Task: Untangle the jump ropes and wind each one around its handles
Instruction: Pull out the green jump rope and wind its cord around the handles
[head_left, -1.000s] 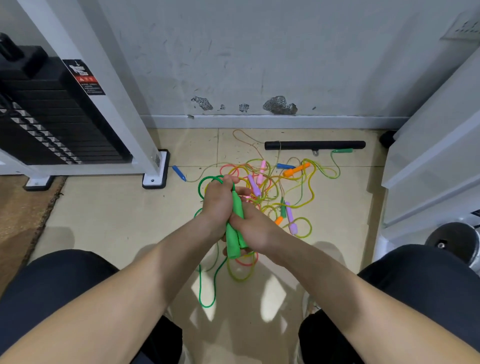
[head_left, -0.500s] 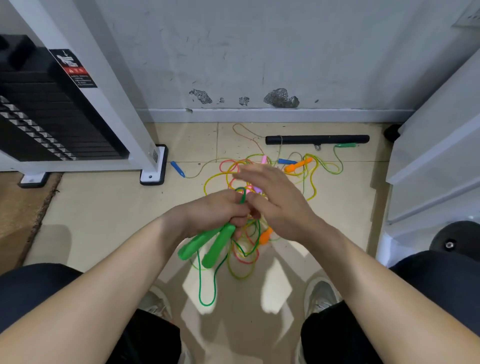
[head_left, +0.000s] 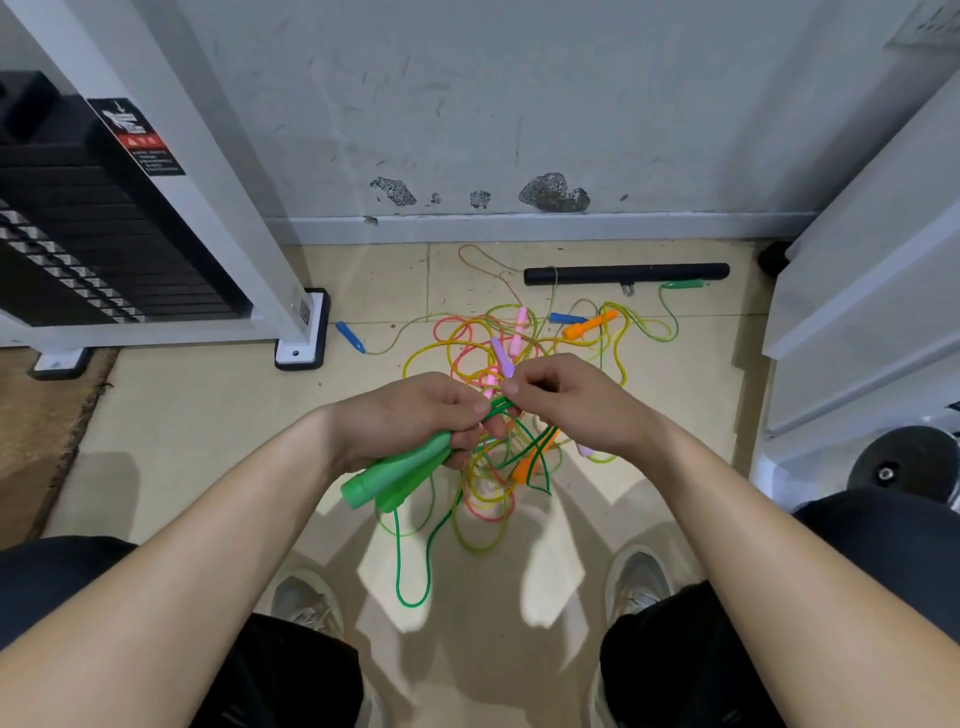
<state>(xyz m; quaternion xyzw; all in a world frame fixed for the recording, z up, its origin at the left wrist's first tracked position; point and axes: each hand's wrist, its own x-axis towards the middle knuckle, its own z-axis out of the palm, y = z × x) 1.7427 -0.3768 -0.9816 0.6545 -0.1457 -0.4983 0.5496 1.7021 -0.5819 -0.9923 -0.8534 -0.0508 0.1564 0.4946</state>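
Observation:
My left hand (head_left: 410, 415) grips two green handles (head_left: 395, 475) side by side, their butts pointing down-left. My right hand (head_left: 576, 400) pinches the green rope (head_left: 501, 405) just where it leaves the handles. A long green loop (head_left: 413, 597) of that rope hangs down between my shoes. Behind my hands lies a tangle of yellow, pink and green ropes (head_left: 467, 343) on the tiled floor, with pink handles (head_left: 519, 327), a purple handle (head_left: 503, 358), orange handles (head_left: 589, 325) and blue handles (head_left: 350, 336) in and around it.
A black bar (head_left: 626, 274) lies by the wall, a further green handle (head_left: 683, 284) beside it. A white weight-machine frame (head_left: 301, 338) with black plates stands at the left. White furniture (head_left: 857, 312) and a black weight disc (head_left: 904, 462) close the right side.
My left hand has tipped the green handles from upright to slanting down-left. My right hand let go of the handles, rose above them, and now pinches the rope at their tips.

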